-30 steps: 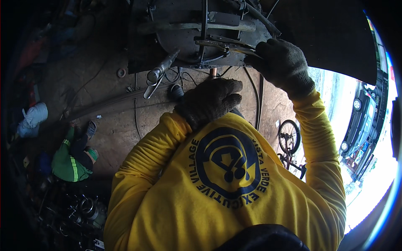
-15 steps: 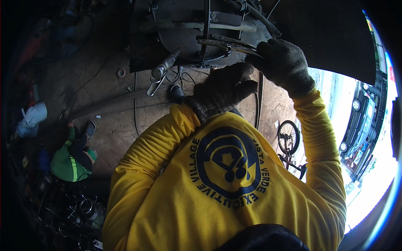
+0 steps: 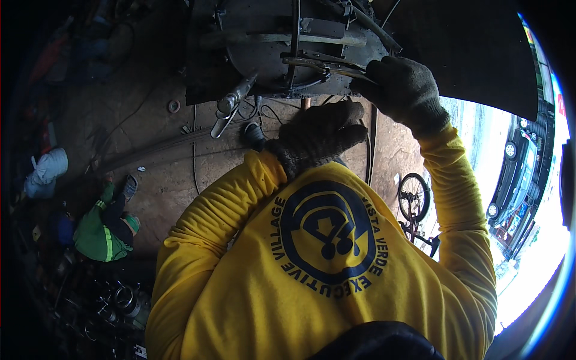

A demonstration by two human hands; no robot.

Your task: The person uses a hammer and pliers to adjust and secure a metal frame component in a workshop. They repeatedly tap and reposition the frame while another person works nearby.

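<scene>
My right hand (image 3: pixel 405 90), in a dark knitted glove, is closed on the handles of locking pliers (image 3: pixel 327 65) at the upper middle. Their jaws reach left to a thin upright metal bar (image 3: pixel 295 42) on the dark round metal workpiece (image 3: pixel 258 57). Below the workpiece's near edge is my left hand (image 3: pixel 318 135), gloved too. Its fingers stretch to the right, and the thumb stands apart from them; no held thing shows. A short copper-coloured cylinder (image 3: pixel 306 102) shows just above its knuckles, the lower end hidden by the glove.
A metal tube-like part (image 3: pixel 231 102) juts from the workpiece's left side. Cables (image 3: pixel 195 150) run over the brown floor (image 3: pixel 162 198). A person in green (image 3: pixel 102 234) crouches at left. A bicycle (image 3: pixel 414 198) stands at right, with a dark vehicle (image 3: pixel 513 168) outside.
My left hand has dropped slightly, and the copper-coloured cylinder now shows above it. My right hand and the pliers have barely moved.
</scene>
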